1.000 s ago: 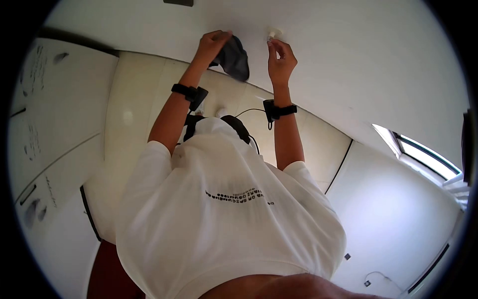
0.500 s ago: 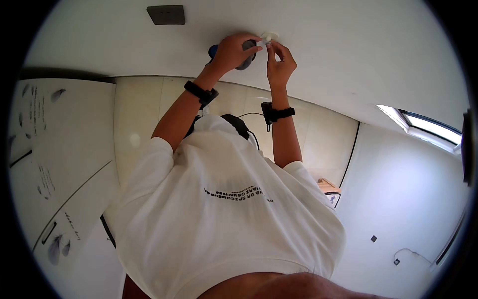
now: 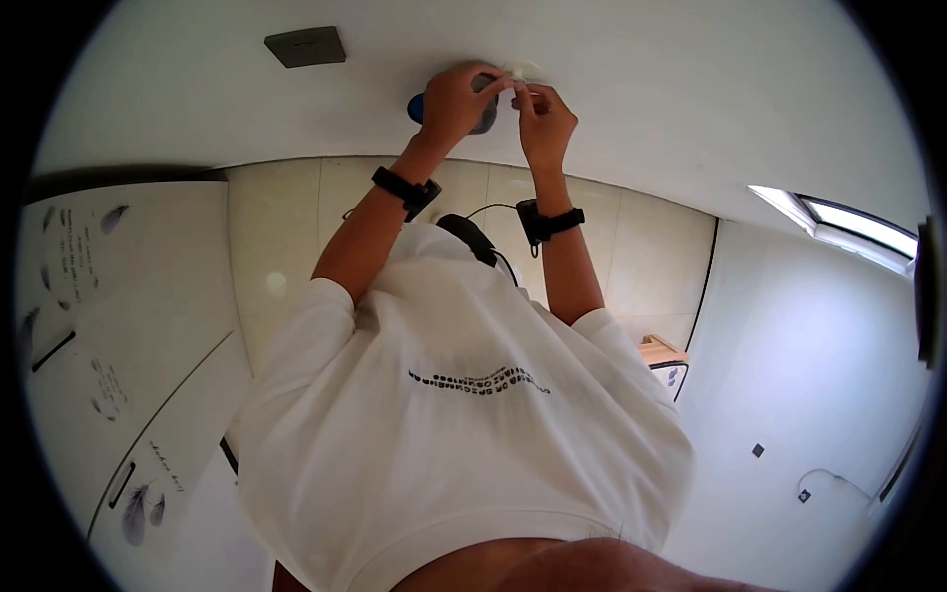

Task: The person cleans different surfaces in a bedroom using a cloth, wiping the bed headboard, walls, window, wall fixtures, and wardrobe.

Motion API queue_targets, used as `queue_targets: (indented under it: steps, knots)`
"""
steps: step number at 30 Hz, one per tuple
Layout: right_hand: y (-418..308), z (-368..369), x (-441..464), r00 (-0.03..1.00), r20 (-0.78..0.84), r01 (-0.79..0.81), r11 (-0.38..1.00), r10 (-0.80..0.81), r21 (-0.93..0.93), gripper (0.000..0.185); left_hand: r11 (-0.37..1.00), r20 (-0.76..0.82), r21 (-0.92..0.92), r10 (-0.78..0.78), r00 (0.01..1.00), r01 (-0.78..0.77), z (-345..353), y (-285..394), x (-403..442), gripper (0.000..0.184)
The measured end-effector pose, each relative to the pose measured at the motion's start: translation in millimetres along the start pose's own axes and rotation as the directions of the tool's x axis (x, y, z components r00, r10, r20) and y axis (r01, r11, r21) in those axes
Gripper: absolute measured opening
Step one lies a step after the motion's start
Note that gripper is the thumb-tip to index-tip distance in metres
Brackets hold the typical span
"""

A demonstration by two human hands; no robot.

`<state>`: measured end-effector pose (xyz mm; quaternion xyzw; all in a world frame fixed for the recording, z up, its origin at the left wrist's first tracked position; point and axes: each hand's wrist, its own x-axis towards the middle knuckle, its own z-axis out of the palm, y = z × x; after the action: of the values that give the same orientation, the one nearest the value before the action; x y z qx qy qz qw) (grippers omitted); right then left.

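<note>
My left hand [image 3: 456, 102] is raised to the white wall, thumb and fingertips brought together beside a small white fixture, perhaps a hook [image 3: 518, 73]. Close on its right, my right hand [image 3: 546, 120] pinches at the same spot with curled fingers. Something small and whitish seems to lie between the fingertips, too small to name. Behind my left hand is a rounded grey object [image 3: 486, 118], mostly covered by it. A blue rounded part [image 3: 416, 108] shows on the hand's other side; whether it belongs to the grey object I cannot tell.
A dark switch plate [image 3: 306, 46] is on the wall at upper left. A white cabinet or fridge [image 3: 148, 326] with feather prints stands at left. Beige floor tiles [image 3: 286, 217] lie below the arms. A wooden item [image 3: 663, 350] and a window [image 3: 858, 229] are at right.
The view has shifted slightly. My right hand's fingers have curled in more, and both hands' fingertips have come closer together at the white fixture.
</note>
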<state>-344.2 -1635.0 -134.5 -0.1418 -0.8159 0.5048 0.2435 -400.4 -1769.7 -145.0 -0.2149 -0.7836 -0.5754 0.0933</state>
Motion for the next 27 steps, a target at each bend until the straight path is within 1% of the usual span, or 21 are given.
queue_targets:
  steps: [1,3,4,5,6,7,8,10,11,13,14,16,17,19,20,21,22,23,25,26,27]
  knots:
    - [3,-5,-2,1.000,-0.007,-0.003,1.000,0.004,0.008,0.019,1.000,-0.042,-0.011,0.004,0.999,-0.004,-1,1,-1,0.022]
    - [15,-9,-5,0.944,0.329,0.007,0.998,0.012,-0.059,0.030,1.000,-0.073,-0.025,-0.020,0.997,0.018,-5,6,-9,0.021]
    - [18,-7,-11,0.947,0.321,0.005,0.999,0.008,-0.040,0.030,0.998,-0.110,-0.048,-0.054,0.992,0.049,-10,9,-13,0.021]
    - [21,-6,-20,0.883,0.467,-0.074,0.996,0.044,0.046,0.036,0.999,-0.105,-0.030,-0.042,0.994,0.039,-14,14,-16,0.021]
    - [25,-4,-27,0.793,0.606,-0.164,0.979,0.060,0.118,0.043,0.991,-0.133,-0.095,-0.104,0.986,0.092,-16,19,-20,0.020]
    - [28,-1,-31,0.707,0.701,-0.198,0.978,0.091,0.073,0.053,0.976,-0.156,-0.161,-0.170,0.973,0.145,-20,23,-25,0.019]
    - [39,4,-36,0.709,0.700,-0.205,0.975,0.084,0.091,0.053,0.979,-0.150,-0.143,-0.166,0.975,0.144,-20,27,-29,0.019]
    - [51,16,-42,0.649,0.761,-0.192,0.966,-0.006,0.172,0.050,0.949,-0.197,-0.292,-0.182,0.963,0.120,-24,33,-34,0.019]
    - [54,16,-39,0.653,0.757,-0.202,0.961,-0.010,0.186,0.050,0.953,-0.187,-0.277,-0.179,0.966,0.123,-26,35,-38,0.019]
    - [52,10,-31,0.494,0.869,-0.283,0.951,0.031,0.127,0.046,0.959,-0.132,-0.265,-0.136,0.982,0.098,-32,36,-45,0.025]
    - [47,9,-30,0.497,0.868,-0.288,0.947,0.024,0.139,0.046,0.962,-0.126,-0.253,-0.133,0.983,0.098,-33,36,-48,0.025]
    - [35,5,-33,0.555,0.816,-0.575,0.783,0.163,0.235,0.040,0.938,-0.103,-0.340,-0.106,0.989,0.066,-33,37,-53,0.032]
    - [27,4,-32,0.549,0.821,-0.581,0.777,0.155,0.241,0.040,0.943,-0.104,-0.326,-0.109,0.989,0.069,-33,38,-55,0.032]
    - [15,-1,-26,0.628,0.752,-0.617,0.716,0.199,0.326,0.039,1.000,-0.027,-0.030,-0.011,1.000,0.010,-28,41,-57,0.050]
    - [8,1,-25,0.615,0.765,-0.623,0.713,0.192,0.321,0.039,1.000,-0.039,-0.017,-0.020,0.999,0.020,-27,38,-60,0.050]
    - [0,6,-26,0.685,0.722,-0.578,0.678,0.101,0.454,0.040,0.964,-0.010,-0.204,-0.175,0.985,0.169,-25,28,-64,0.051]
    - [-7,12,-24,0.749,0.663,-0.523,0.626,0.012,0.579,0.041,0.874,0.042,-0.379,-0.313,0.949,0.305,-24,17,-67,0.053]
    - [-11,16,-21,0.735,0.678,-0.530,0.621,-0.005,0.578,0.041,0.879,0.018,-0.369,-0.318,0.948,0.302,-26,5,-71,0.053]
    - [-20,28,-20,0.766,0.630,-0.250,0.841,-0.131,0.480,0.047,0.809,0.069,-0.261,-0.528,0.846,0.526,-35,-15,-78,0.049]
    - [-14,40,-22,0.757,0.638,-0.256,0.834,-0.142,0.489,0.047,0.812,0.051,-0.251,-0.533,0.845,0.528,-40,-20,-76,0.049]
    - [-3,55,-24,0.773,0.634,-0.268,0.888,-0.032,0.372,0.051,0.762,0.056,-0.240,-0.607,0.792,0.601,-43,-24,-72,0.046]
